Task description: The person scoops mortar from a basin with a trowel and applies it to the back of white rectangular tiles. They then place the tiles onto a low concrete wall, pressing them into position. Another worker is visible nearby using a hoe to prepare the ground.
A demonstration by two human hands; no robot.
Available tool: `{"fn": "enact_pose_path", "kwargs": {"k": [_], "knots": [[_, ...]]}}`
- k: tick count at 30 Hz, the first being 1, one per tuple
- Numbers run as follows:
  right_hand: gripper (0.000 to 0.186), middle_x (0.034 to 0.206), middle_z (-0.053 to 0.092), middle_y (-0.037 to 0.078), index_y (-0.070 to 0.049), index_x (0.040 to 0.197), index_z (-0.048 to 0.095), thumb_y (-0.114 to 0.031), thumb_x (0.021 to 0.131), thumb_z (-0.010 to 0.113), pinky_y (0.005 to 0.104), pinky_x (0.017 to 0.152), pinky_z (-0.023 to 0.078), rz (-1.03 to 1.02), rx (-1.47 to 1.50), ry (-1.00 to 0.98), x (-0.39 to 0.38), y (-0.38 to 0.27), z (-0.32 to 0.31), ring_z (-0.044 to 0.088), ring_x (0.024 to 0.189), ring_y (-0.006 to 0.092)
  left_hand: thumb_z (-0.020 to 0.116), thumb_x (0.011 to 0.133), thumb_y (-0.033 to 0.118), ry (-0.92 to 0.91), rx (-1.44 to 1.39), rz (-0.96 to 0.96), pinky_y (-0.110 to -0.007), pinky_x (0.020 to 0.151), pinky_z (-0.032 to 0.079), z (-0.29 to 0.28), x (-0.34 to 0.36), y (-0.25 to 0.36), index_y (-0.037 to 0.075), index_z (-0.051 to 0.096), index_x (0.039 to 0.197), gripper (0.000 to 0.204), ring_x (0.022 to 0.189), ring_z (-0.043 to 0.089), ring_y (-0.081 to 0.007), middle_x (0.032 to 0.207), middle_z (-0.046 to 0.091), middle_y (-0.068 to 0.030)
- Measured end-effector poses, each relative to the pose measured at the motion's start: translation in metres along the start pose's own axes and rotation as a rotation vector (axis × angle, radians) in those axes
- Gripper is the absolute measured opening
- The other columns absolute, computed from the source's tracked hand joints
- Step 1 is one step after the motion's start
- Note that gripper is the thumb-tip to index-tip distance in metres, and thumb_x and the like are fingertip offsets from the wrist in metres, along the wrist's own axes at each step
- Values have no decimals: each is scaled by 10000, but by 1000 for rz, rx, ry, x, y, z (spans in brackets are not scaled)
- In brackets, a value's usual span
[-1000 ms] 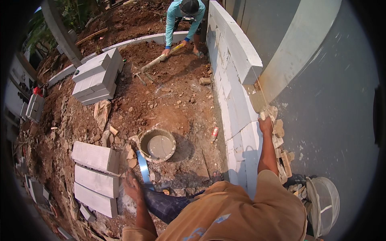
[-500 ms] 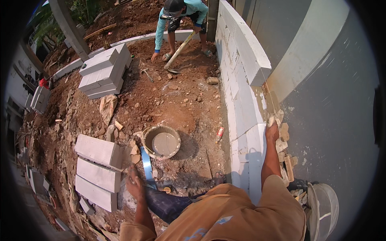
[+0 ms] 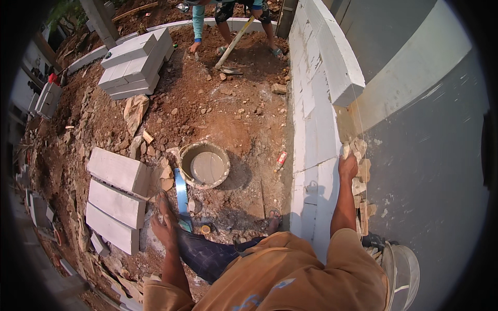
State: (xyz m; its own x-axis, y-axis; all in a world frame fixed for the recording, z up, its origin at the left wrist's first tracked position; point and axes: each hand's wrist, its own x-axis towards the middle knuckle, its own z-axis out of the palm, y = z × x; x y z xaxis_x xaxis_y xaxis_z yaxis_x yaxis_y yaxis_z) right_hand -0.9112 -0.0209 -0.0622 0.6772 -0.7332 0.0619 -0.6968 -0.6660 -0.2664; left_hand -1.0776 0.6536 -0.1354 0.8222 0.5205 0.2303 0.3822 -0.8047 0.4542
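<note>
My right hand is closed at the top of the white block wall, around something pale that I cannot make out. Beside it, a thin string runs along the wall top, near wet grey mortar. Low on the left, my left hand hangs beside my bent leg, fingers apart and holding nothing visible. Nearest to it are the stacked white blocks and a blue-bladed handsaw on the ground. A round bucket of grey mortar stands in the middle.
Ahead, a person in a turquoise sleeve bends over with a long-handled hoe. Another block pile stands far left. A grey wall rises on the right, above broken pieces and a pale round container.
The view has shifted, so the ground things sit a little higher and further left. The person ahead is still bent with a hand at the soil. My right hand stays at the wall top.
</note>
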Motion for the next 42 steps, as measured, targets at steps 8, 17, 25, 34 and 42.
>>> {"fn": "enact_pose_path", "kwargs": {"k": [8, 17, 25, 34, 42], "knots": [[559, 1270, 638, 219, -60, 1397, 514, -180, 884, 702, 505, 968, 486, -273, 35, 187, -72, 22, 38, 618, 1152, 415, 653, 928, 327, -20, 27, -90, -520, 983, 432, 1, 9, -11, -36, 591, 1255, 492, 1157, 555, -469, 1261, 585, -280], [603, 1171, 666, 161, -166, 1405, 531, -249, 842, 726, 467, 828, 548, -1013, -131, -699, -207, -178, 215, 681, 988, 379, 745, 862, 342, -169, 89, -150, -553, 1099, 346, -11, 10, -32, 32, 571, 1334, 591, 1273, 504, -417, 1379, 543, -220], [378, 1070, 721, 186, -135, 1228, 689, -230, 867, 633, 445, 913, 546, -986, -325, -782, -293, -306, 403, 695, 1047, 342, 787, 809, 346, -298, 159, -213, -569, 1146, 318, -22, 16, -52, 44, 583, 1328, 634, 1324, 480, -412, 1401, 531, -224], [575, 1223, 691, 116, -10, 1385, 577, -165, 856, 743, 314, 928, 505, -737, 482, -1210, -225, -212, 334, 655, 1081, 201, 763, 839, 331, -241, 89, -141, -503, 1099, 377, -16, 25, -50, 20, 583, 1309, 592, 1270, 507, -420, 1389, 541, -228], [645, 1205, 651, 57, 27, 1442, 506, -218, 895, 746, 278, 884, 482, -293, 880, -1167, -186, -107, 153, 588, 1031, 112, 742, 848, 357, -175, -28, -45, -523, 1002, 438, 6, 33, -18, -58, 604, 1217, 572, 1160, 562, -472, 1269, 590, -273]]}}
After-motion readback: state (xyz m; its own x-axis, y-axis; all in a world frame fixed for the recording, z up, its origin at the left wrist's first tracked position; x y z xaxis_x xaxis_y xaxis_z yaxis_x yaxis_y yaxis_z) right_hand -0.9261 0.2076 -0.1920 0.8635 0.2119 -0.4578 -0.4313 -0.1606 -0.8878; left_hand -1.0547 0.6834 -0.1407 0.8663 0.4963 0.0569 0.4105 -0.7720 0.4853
